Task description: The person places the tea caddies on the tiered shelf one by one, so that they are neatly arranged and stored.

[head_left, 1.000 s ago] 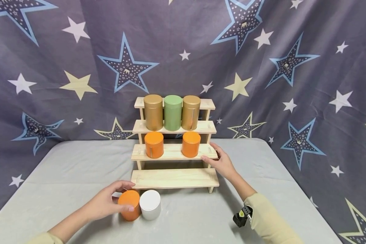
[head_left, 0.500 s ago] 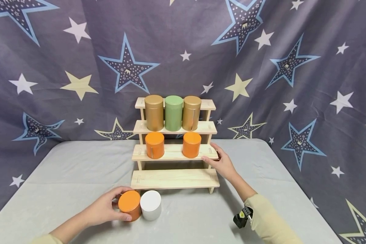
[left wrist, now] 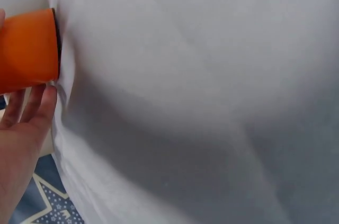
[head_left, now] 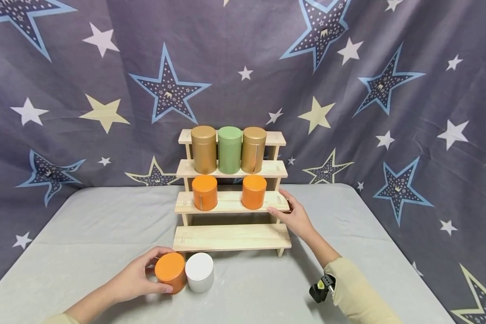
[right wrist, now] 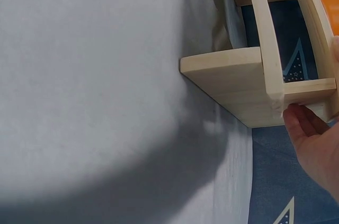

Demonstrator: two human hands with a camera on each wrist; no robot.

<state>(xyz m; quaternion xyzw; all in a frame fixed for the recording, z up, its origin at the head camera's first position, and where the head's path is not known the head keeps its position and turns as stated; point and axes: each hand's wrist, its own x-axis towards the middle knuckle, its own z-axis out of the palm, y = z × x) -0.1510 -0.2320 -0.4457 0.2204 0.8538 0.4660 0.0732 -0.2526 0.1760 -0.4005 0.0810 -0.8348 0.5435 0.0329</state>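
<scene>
My left hand (head_left: pixel 131 276) holds a short orange tin (head_left: pixel 171 270) that stands on the table in front of the shelf's left end. Its thumb lies on the near side and its fingers go round the far side. In the left wrist view, fingertips press the side of the orange tin (left wrist: pixel 26 52). Close to its right is a white tin (head_left: pixel 200 272). My right hand (head_left: pixel 296 220) grips the right end of the second step of a wooden tiered shelf (head_left: pixel 231 238); the right wrist view shows fingers against the shelf's side (right wrist: pixel 228 70).
Two orange tins (head_left: pixel 204 192) stand apart on the shelf's second step. Above them are two gold tins (head_left: pixel 204 150) with a green tin (head_left: pixel 229 150) between. A star-patterned cloth (head_left: pixel 243 90) hangs behind the grey-covered table (head_left: pixel 105 216).
My left thumb has slid down to the orange tin's near lower side, and the fingers have drawn in around its far side. The right hand and the shelf stay where they were.
</scene>
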